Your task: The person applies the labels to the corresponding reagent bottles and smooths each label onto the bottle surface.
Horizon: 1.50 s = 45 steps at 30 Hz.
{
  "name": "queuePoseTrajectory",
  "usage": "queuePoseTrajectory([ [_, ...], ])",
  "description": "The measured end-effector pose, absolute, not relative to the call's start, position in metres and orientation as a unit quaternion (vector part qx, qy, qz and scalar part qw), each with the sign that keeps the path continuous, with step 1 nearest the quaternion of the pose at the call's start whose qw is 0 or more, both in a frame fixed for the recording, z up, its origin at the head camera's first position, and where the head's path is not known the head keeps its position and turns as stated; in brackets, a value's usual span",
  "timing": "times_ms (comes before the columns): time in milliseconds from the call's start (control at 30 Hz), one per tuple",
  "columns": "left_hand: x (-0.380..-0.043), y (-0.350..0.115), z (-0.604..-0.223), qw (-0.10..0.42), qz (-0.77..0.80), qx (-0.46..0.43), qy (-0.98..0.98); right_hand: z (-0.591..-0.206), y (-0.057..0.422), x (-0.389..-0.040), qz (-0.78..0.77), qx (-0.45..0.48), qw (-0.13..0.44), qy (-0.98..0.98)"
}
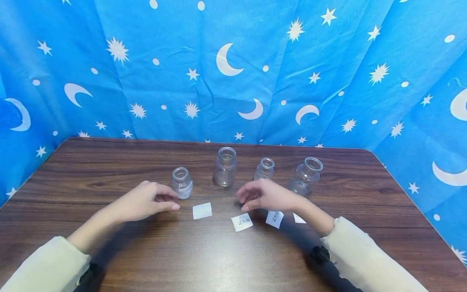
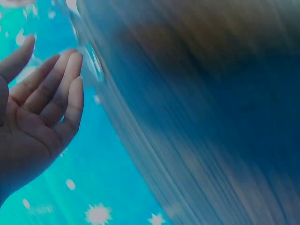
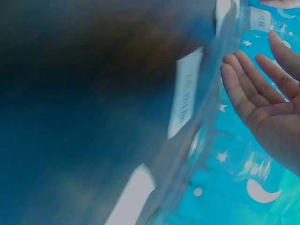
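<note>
My left hand (image 1: 147, 199) is beside the leftmost small glass jar (image 1: 181, 184), which has a white label with writing on its front. Its fingertips come right up to the jar's left side; the left wrist view shows the fingers (image 2: 51, 89) loosely extended, palm bare. Over the table, right of centre, hovers my right hand (image 1: 268, 194), its fingers relaxed and holding nothing, as the palm (image 3: 276, 122) shows. A blank-looking white paper slip (image 1: 202, 211) lies between the hands. Below the right fingertips is a slip with handwritten characters (image 1: 242, 222).
Behind the hands stand a taller glass jar (image 1: 225, 168), a small jar (image 1: 263, 170) partly covered by my right hand, and a wide jar (image 1: 304, 178). Another written slip (image 1: 275, 219) and a half-hidden slip (image 1: 299, 218) lie under my right forearm. A blue star-patterned cloth (image 1: 175, 52) hangs behind the table.
</note>
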<state>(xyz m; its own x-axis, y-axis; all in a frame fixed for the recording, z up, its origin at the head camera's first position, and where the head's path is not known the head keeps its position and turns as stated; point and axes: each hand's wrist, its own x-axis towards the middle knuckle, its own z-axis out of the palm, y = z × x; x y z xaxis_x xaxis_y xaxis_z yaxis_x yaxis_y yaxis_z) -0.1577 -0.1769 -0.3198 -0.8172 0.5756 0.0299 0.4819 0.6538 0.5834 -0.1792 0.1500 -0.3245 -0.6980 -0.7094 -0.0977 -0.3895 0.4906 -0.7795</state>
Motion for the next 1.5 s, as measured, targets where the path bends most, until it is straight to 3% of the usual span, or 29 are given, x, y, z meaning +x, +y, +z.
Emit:
queuePoseTrajectory([
  [333,-0.141,-0.125,-0.326,0.067,0.307,0.352,0.882,-0.339,0.165,-0.167,-0.36,-0.328,0.172,0.856],
  [700,-0.13,-0.064,-0.337,0.037,0.308,0.314,0.898,-0.349,0.164,-0.159,-0.326,-0.354,0.12,0.868],
  [1500,-0.13,-0.05,-0.354,0.029,0.253,0.308,0.917,-0.351,0.157,-0.156,-0.309,-0.342,0.112,0.88],
])
